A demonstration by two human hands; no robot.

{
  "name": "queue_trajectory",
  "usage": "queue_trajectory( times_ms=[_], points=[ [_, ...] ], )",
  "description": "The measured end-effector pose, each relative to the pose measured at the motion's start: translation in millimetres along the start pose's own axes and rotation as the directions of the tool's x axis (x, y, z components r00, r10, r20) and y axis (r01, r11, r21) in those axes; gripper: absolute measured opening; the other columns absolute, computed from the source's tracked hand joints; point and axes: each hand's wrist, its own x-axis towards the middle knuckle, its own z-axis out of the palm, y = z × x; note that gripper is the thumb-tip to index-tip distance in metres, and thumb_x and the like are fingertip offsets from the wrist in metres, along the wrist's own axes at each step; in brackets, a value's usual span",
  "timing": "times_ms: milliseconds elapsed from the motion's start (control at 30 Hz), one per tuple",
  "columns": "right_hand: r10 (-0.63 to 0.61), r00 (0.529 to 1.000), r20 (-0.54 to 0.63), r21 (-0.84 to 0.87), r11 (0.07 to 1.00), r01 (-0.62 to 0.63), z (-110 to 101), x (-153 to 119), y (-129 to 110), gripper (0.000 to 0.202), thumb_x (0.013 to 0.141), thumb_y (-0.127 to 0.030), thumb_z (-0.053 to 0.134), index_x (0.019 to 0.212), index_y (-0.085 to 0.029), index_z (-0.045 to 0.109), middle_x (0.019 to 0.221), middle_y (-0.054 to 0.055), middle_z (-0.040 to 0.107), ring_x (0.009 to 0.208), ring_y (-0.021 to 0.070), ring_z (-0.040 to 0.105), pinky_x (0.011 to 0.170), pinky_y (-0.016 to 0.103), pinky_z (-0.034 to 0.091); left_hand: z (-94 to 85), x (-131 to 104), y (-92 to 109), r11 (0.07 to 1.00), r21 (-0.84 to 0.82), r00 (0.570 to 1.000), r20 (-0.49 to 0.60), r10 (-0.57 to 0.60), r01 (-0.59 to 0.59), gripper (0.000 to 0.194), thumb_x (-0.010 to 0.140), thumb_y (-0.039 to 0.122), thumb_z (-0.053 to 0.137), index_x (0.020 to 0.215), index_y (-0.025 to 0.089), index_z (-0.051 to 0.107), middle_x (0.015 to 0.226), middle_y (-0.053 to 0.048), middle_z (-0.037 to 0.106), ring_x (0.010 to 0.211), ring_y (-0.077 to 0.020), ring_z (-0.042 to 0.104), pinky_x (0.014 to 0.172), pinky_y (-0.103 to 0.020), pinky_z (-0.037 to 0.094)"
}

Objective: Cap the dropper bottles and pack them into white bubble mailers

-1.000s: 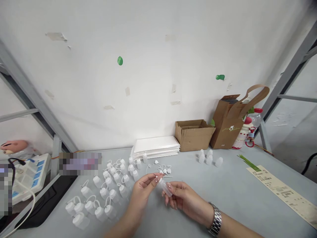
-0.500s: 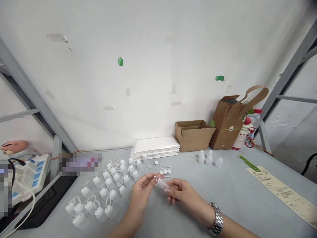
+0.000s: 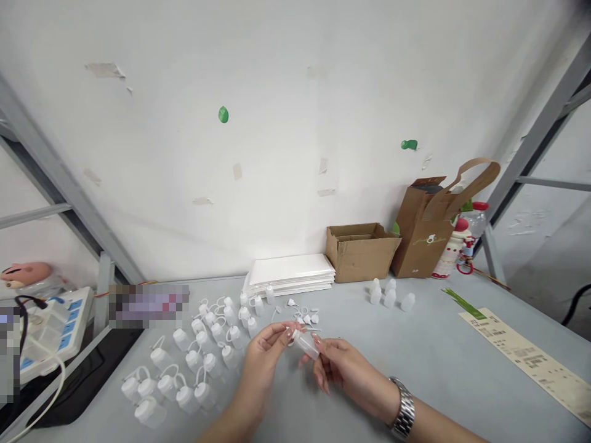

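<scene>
Between my two hands a small translucent squeeze bottle (image 3: 306,344) is tilted, its white neck end up to the left. My left hand (image 3: 273,346) pinches that end, and the fingertips partly hide it. My right hand (image 3: 335,360) is at the bottle's lower body, thumb on the upper side and fingers curled loosely beneath. Left of my hands stand several capped bottles (image 3: 210,363) with looped tethers. Just beyond my fingers lie loose white caps (image 3: 308,319). Several uncapped bottles (image 3: 389,298) stand farther right.
White flat packets (image 3: 290,271) are stacked by the wall beside an open cardboard box (image 3: 364,255) and a brown paper bag (image 3: 422,240). A printed paper strip (image 3: 530,363) lies at right. At left are a power strip (image 3: 69,332) and a black flat object (image 3: 92,381).
The fingers of my right hand have loosened and spread around the bottle, leaving more of its body in sight. My left hand keeps its pinch in nearly the same place.
</scene>
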Motion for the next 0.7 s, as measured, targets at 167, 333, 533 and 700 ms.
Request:
queue_trajectory(
  times_ms=[167, 333, 533, 700],
  points=[
    [-0.058, 0.996, -0.069, -0.076, 0.996, 0.053, -2.0, 2.9, 1.1, 0.047, 0.062, -0.053, 0.072, 0.082, -0.012, 0.060, 0.057, -0.001, 0.060, 0.048, 0.0086, 0.050, 0.054, 0.022, 0.038, -1.3, 1.7, -2.3, 0.999, 0.027, 0.999, -0.042, -0.016, 0.018, 0.028, 0.061, 0.039, 0.074, 0.076, 0.016, 0.071, 0.089, -0.009, 0.074, 0.093, -0.0266, 0.064, 0.089, -0.038, 0.045],
    [-0.056, 0.995, -0.082, -0.079, 0.996, 0.049, -2.5, 3.1, 2.7, 0.046, 0.063, -0.057, 0.068, 0.070, -0.013, 0.056, 0.050, -0.002, 0.057, 0.045, 0.0082, 0.048, 0.050, 0.022, 0.036, 1.5, 0.2, 1.0, 0.999, 0.035, 1.000, -0.019, -0.024, 0.024, 0.028, 0.059, 0.040, 0.076, 0.075, 0.017, 0.071, 0.092, -0.009, 0.074, 0.096, -0.0271, 0.064, 0.092, -0.038, 0.043],
    [0.033, 0.999, -0.011, -0.021, 0.999, -0.033, 0.9, 2.4, 3.4, 0.062, 0.069, -0.072, 0.048, 0.062, -0.011, 0.059, 0.041, -0.001, 0.052, 0.036, 0.0077, 0.043, 0.043, 0.022, 0.033, 2.5, -1.3, 2.8, 0.999, 0.024, 0.999, -0.023, -0.036, 0.036, 0.031, 0.058, 0.043, 0.075, 0.075, 0.018, 0.071, 0.092, -0.008, 0.074, 0.099, -0.0276, 0.063, 0.094, -0.039, 0.042],
    [-0.035, 0.997, -0.067, -0.059, 0.998, 0.031, -0.9, 2.1, 4.8, 0.048, 0.070, -0.061, 0.059, 0.076, -0.013, 0.057, 0.052, -0.002, 0.059, 0.042, 0.0077, 0.049, 0.048, 0.021, 0.036, 3.3, -2.5, 3.5, 0.998, 0.036, 0.997, -0.048, -0.058, 0.060, 0.030, 0.056, 0.041, 0.077, 0.074, 0.018, 0.071, 0.095, -0.008, 0.074, 0.099, -0.0283, 0.063, 0.093, -0.038, 0.043]
  ],
)
